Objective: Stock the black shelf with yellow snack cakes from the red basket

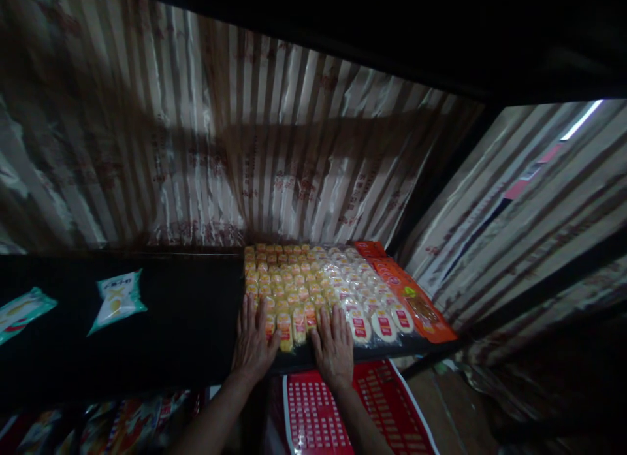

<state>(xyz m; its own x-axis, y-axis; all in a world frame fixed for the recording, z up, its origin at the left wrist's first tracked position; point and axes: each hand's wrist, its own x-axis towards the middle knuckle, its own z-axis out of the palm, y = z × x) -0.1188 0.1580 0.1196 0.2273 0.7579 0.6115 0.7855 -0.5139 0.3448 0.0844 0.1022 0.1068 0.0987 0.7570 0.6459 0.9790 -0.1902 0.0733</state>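
Rows of small yellow wrapped cakes (284,288) stand on a black shelf (196,324), filling it from the back to the front edge. My left hand (253,341) lies with fingers spread on the front left corner of these rows. Over their front right part rests my right hand (334,344), its fingers stretched forward and its thumb apart. Both hands touch the packets from above and in front. Right of them come rows of round white wrapped cakes (360,328) with red labels. An orange packet (416,305) lies flat along the shelf's right end.
Two white and teal snack bags (120,298) lie apart on the shelf's left side. Below the front edge is a red plastic basket (382,403); more packets (140,422) show on a lower level at left. A striped plastic sheet (284,148) hangs behind the shelf.
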